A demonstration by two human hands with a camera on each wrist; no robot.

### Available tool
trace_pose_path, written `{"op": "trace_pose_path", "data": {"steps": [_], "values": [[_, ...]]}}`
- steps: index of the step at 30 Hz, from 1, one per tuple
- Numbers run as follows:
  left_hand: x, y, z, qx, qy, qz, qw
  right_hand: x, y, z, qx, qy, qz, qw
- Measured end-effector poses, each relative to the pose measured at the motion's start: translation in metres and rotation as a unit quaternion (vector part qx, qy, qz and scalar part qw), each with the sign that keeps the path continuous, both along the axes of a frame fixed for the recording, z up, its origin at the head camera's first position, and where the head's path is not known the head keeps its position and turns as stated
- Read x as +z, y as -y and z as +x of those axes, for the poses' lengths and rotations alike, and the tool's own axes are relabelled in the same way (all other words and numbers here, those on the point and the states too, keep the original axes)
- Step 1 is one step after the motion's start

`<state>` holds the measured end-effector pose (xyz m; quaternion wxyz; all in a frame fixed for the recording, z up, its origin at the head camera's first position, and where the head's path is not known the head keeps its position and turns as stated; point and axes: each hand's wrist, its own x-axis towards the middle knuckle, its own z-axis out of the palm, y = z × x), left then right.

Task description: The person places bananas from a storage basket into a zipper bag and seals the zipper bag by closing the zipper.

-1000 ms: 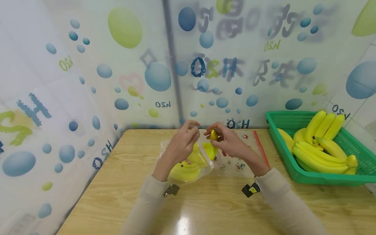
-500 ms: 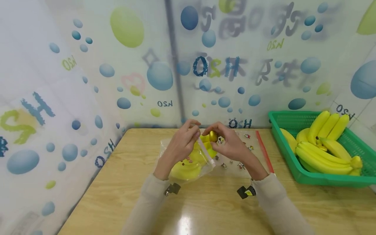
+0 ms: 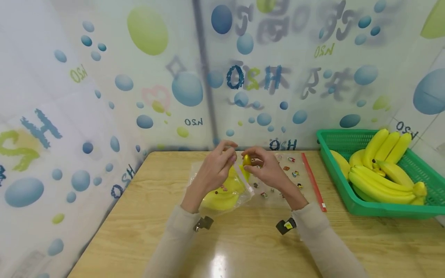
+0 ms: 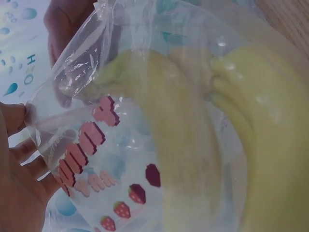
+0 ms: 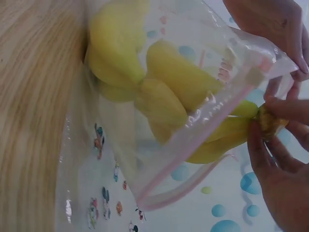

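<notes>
My left hand (image 3: 218, 166) pinches the upper edge of a clear zip bag (image 5: 207, 130) printed with strawberries and red letters. Several yellow bananas (image 4: 188, 130) show through its film. Thumb and fingertips of my right hand (image 3: 269, 168) pinch the brown-gold stem end of a banana bunch (image 5: 224, 137). That bunch lies across the bag's mouth, its stem outside the zip strip and its other end inside. In the left wrist view the right hand (image 4: 67, 24) is partly hidden behind the film.
A second clear bag (image 3: 274, 199) with a red zip strip (image 3: 314, 181) and small cartoon prints lies flat under and right of the hands. A green basket (image 3: 368, 206) of bananas stands at the right on the wooden table (image 3: 146, 220). A patterned curtain (image 3: 156, 81) hangs behind.
My right hand has moved slightly left with the banana stem, toward the bag's mouth, and the stem has turned in the fingers. The left hand keeps its hold on the bag.
</notes>
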<state>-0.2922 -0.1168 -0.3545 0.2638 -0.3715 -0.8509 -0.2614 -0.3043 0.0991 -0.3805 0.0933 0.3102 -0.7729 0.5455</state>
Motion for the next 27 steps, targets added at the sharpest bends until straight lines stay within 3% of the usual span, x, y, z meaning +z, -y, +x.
{"op": "trace_pose_path", "data": {"steps": [7,18,27], "values": [[0.002,0.000,0.001,-0.001,0.004,0.010,0.9999,-0.008,0.007,0.001,-0.073,-0.012,0.012,0.997],[0.002,-0.001,0.001,0.004,0.003,0.009,1.0000,-0.015,0.016,0.004,-0.090,-0.020,0.036,0.995],[0.001,-0.001,0.001,0.005,-0.012,0.014,0.9998,-0.015,0.013,0.001,-0.102,0.007,0.068,0.992]]}}
